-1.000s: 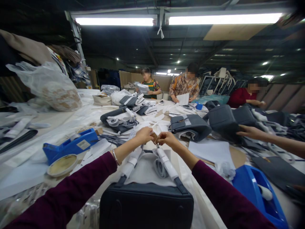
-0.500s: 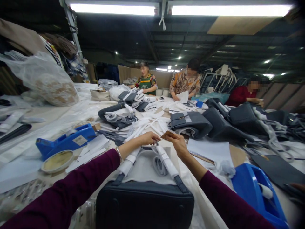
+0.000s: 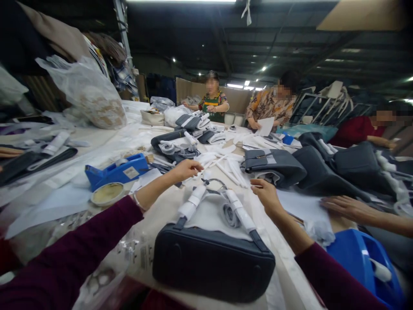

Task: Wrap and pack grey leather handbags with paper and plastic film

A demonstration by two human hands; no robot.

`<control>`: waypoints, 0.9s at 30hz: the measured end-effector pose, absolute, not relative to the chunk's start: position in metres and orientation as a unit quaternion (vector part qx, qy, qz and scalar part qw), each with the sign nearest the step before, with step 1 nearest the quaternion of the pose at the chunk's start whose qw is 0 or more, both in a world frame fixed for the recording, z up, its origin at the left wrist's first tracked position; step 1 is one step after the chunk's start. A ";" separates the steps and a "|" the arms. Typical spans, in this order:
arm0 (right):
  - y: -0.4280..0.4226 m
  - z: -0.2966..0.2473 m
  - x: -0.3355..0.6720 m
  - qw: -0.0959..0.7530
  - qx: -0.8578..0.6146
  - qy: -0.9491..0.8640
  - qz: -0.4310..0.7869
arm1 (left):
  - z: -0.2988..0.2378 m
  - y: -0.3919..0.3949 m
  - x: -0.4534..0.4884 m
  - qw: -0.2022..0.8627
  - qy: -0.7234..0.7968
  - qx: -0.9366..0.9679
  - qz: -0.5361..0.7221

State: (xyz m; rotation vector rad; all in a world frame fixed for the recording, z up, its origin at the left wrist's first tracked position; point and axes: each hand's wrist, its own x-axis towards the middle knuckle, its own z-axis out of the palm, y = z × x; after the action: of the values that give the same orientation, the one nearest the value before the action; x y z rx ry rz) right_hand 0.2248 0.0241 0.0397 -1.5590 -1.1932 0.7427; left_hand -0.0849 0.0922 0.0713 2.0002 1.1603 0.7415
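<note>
A dark blue handbag [image 3: 213, 262] lies on the table in front of me, its two handles wrapped in white paper [image 3: 192, 202]. My left hand [image 3: 187, 168] reaches past the handles to a heap of white paper strips [image 3: 226, 165], fingertips pinched together; what they hold is too small to see. My right hand [image 3: 266, 193] hovers just right of the handles with its fingers curled inward, and its contents are hidden. Both my sleeves are dark maroon.
A blue tape dispenser [image 3: 116, 172] and a round tin [image 3: 106, 193] sit at left, and another blue dispenser [image 3: 364, 262] at right. Grey bags [image 3: 274, 165] crowd the middle. A co-worker's hand [image 3: 342, 206] rests on white paper. Three people work at the far side.
My hands were together at the handle tops with a small brown card. They have parted: the left moved forward to the strips, the right drew back to the right. The view shifted down and left.
</note>
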 end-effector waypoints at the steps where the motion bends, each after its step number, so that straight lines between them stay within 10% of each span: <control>1: 0.012 0.051 0.219 0.489 -0.621 -0.550 0.269 | 0.068 0.081 -0.102 0.358 0.455 0.761 0.294; 17: -0.083 0.106 0.121 0.073 -0.400 -0.863 0.300 | 0.069 -0.131 -0.123 0.143 0.385 0.849 0.332; 27: -0.089 0.082 0.099 0.125 -0.486 -0.851 0.154 | 0.052 -0.132 -0.104 -0.003 0.404 0.872 0.277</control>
State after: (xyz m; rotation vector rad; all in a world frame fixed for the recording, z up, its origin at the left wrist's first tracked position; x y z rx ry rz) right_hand 0.0989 -0.0895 0.0818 -1.4172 -2.4787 0.4498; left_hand -0.1040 -0.1324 0.0519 2.7441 1.2713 0.8731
